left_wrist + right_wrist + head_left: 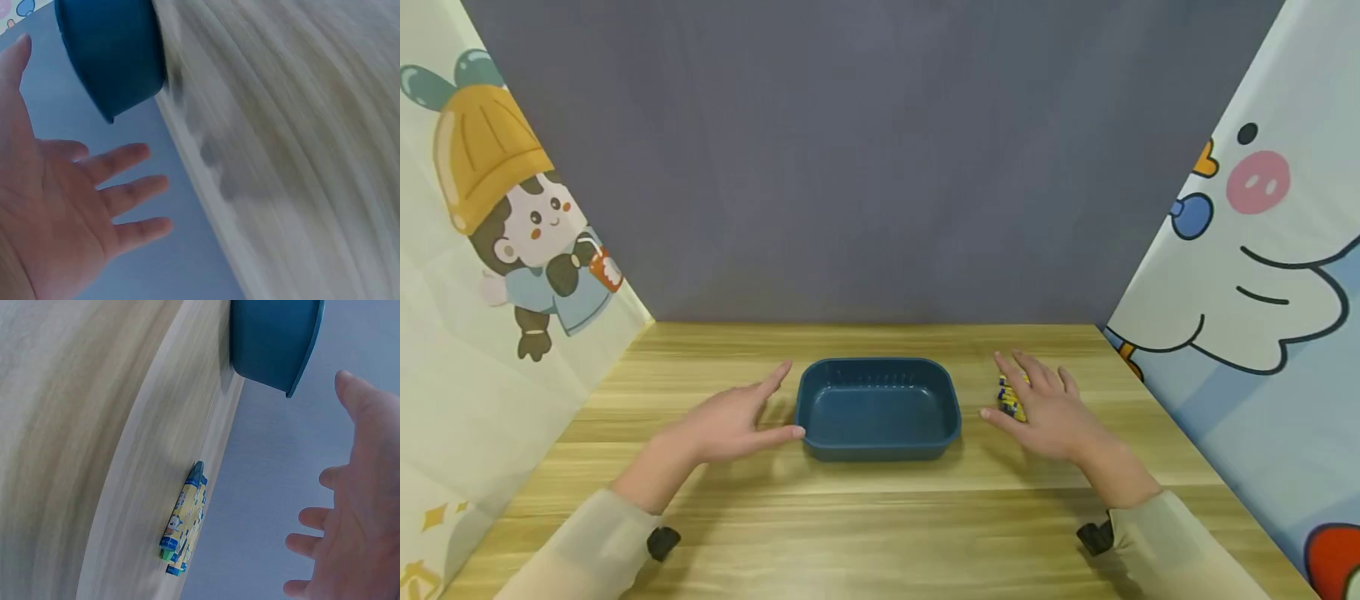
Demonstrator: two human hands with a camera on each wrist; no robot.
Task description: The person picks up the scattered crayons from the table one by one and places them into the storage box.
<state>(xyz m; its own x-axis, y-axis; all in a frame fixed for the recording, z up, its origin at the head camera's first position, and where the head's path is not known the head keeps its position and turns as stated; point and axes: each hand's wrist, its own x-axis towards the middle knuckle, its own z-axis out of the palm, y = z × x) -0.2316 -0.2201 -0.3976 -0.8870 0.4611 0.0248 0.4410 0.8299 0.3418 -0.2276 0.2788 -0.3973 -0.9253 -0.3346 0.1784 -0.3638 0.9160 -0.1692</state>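
A dark blue rectangular plastic basin [880,452] stands on the wooden table, its inside bare. My left hand [722,425] hovers beside its left end, thumb and fingers spread; the left wrist view shows the palm [62,212] holding nothing, apart from the basin [112,56]. To the right of the basin lie several crayons [1012,407] in yellow and blue wrappers, side by side on the table. Over them my right hand [1048,417] is raised, fingers extended, partly hiding them in the head view. In the right wrist view a gap separates these crayons [185,522] from the fingers.
The light wooden tabletop [865,533] runs back to a grey wall panel [880,167]. White cartoon-printed panels stand along the left [475,400] and right [1210,400] sides. A dark band piece shows at each sleeve cuff.
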